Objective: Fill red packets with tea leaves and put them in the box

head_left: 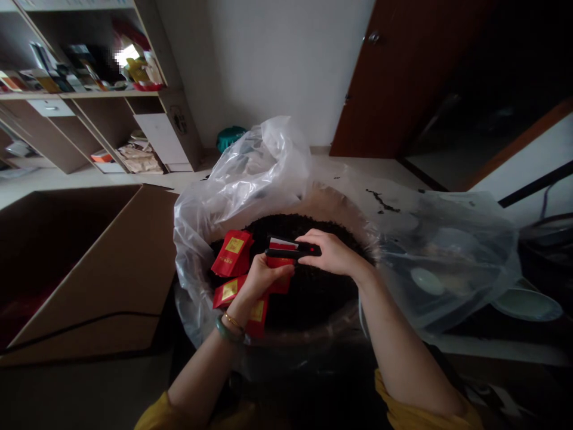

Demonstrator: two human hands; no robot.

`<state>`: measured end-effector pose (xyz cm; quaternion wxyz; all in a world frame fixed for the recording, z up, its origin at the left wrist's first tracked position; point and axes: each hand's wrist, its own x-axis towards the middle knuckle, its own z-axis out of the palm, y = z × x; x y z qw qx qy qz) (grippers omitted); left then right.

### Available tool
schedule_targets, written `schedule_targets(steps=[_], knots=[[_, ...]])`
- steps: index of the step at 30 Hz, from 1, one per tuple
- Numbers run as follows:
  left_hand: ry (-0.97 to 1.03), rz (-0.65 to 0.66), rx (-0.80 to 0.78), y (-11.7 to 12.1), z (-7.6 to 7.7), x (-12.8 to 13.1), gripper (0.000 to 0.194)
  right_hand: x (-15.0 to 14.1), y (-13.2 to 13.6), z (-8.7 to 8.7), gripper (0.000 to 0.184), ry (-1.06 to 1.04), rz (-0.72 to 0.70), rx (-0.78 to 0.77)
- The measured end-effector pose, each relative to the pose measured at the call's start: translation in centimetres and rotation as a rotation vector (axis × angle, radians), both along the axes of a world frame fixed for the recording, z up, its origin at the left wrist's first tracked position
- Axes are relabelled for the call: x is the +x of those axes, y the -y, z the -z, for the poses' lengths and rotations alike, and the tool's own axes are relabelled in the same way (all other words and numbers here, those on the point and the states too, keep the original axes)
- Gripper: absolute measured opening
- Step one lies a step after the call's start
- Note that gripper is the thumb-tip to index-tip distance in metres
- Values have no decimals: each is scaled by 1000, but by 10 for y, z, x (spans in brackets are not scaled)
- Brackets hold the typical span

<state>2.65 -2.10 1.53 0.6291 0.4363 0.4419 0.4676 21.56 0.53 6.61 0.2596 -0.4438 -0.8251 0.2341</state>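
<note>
My right hand (333,254) grips a black hand-held bag sealer (308,248), shaped like a hair straightener, with its two arms apart at the far end. My left hand (261,276) holds a red packet (282,284) by its upper part, at the lower arm of the sealer. Fingers and tool hide much of this packet. Left of it, a stack of red packets (231,254) with gold labels lies on dark loose leaves (313,298), which look like tea. More red packets (229,291) lie beneath my left wrist.
A clear plastic bag (197,221) lines the round container of leaves and spreads to the right. An open cardboard box (111,286) with a dark cord across it stands at the left. Behind are a shelf unit (174,119), a green object (230,137) and a brown door (394,77).
</note>
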Motion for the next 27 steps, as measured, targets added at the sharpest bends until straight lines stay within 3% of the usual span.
schedule_targets(steps=[8, 27], knots=[[-37, 38, -31, 0, 1, 1, 39, -3, 4, -6, 24, 20, -13, 12], [-10, 31, -50, 2, -5, 2, 46, -3, 2, -3, 24, -15, -11, 50]])
